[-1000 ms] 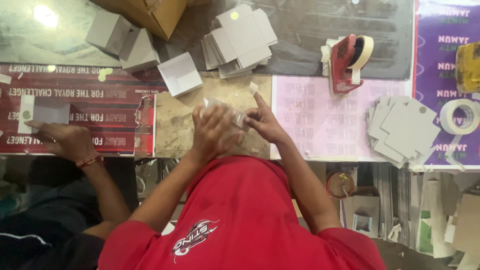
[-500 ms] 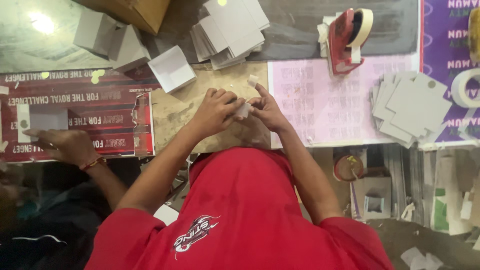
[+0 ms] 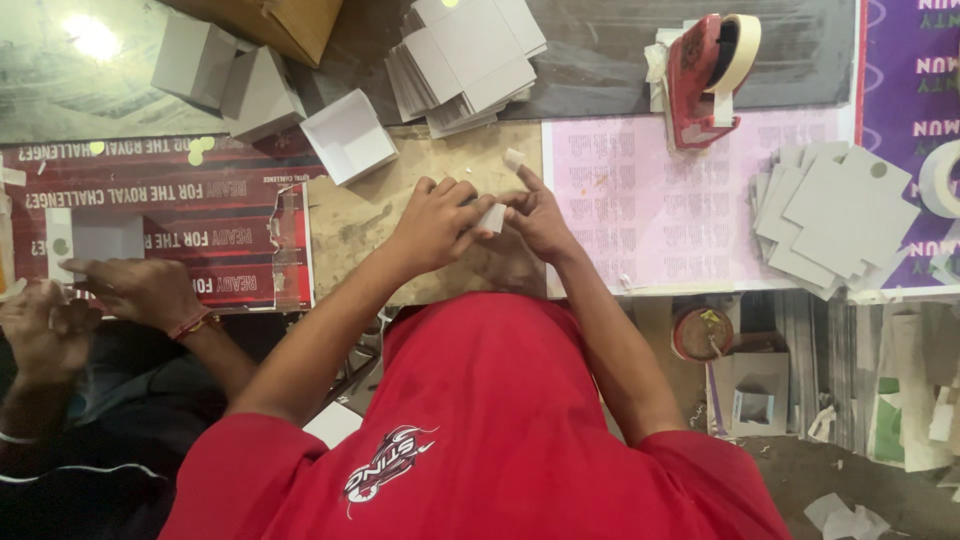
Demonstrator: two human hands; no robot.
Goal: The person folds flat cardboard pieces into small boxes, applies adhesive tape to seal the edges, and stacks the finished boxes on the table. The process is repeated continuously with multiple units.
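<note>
My left hand (image 3: 435,225) and my right hand (image 3: 535,215) meet over a worn brown board (image 3: 350,225) at the table's front edge. Together they pinch a small white folded card piece (image 3: 491,217). A small white scrap (image 3: 513,158) sits at the tip of my right forefinger. A red shirt covers my body below the hands.
A co-worker's hands (image 3: 140,288) rest on a red printed sheet (image 3: 170,210) at left. Behind are folded white boxes (image 3: 347,135), a stack of flat grey blanks (image 3: 465,55), a red tape dispenser (image 3: 703,70), a pink sheet (image 3: 660,210) and loose grey cards (image 3: 835,215).
My hands have stayed together on the small card piece, with the fingers shifting around it. The view has drifted slightly. The co-worker's hand has slid a little along the red sheet.
</note>
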